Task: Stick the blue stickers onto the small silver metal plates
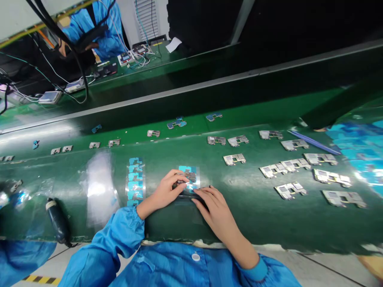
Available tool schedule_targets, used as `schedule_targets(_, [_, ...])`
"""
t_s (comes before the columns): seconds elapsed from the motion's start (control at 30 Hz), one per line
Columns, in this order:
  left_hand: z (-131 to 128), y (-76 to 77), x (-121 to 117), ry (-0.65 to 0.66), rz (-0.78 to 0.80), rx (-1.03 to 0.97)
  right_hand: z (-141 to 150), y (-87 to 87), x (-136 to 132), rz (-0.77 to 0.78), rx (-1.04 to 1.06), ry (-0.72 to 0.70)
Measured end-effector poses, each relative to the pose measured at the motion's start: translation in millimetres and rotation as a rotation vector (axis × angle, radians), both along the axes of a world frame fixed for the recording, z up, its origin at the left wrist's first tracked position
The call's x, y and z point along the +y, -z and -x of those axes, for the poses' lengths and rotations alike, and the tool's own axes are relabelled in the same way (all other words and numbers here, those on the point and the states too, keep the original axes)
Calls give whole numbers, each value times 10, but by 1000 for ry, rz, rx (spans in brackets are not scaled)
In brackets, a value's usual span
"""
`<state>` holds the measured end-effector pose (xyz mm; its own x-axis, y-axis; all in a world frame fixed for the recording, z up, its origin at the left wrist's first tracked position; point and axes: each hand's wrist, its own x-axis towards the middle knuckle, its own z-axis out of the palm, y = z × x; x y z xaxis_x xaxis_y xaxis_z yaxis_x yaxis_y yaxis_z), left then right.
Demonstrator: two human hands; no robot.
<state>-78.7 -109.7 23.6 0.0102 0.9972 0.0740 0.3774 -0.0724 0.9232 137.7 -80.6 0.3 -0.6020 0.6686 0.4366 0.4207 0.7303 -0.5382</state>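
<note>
Guessing I'm lining a board (190, 174) up on stickers (194, 186); can't tell if left hand (166, 191) or right hand (217, 206) fingers pinch; next probably needs steadiness.

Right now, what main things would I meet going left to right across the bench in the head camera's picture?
Black cylindrical tool, clear plastic sheet, strip of blue pieces, left hand, right hand, purple-blue stick.
</note>
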Motion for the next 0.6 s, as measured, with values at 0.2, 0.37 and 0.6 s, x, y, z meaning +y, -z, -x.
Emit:
schedule_targets(0.2, [6,-82,21,170,32,113,-80,-59,-8,-8,76,-96])
schedule_targets(0.37, [-22,-64,25,176,21,146,-166,-197,-93,-136,86,-150])
schedule_targets(0.6, [-21,-52,41,92,40,69,-206,-521,-235,208,320,-29])
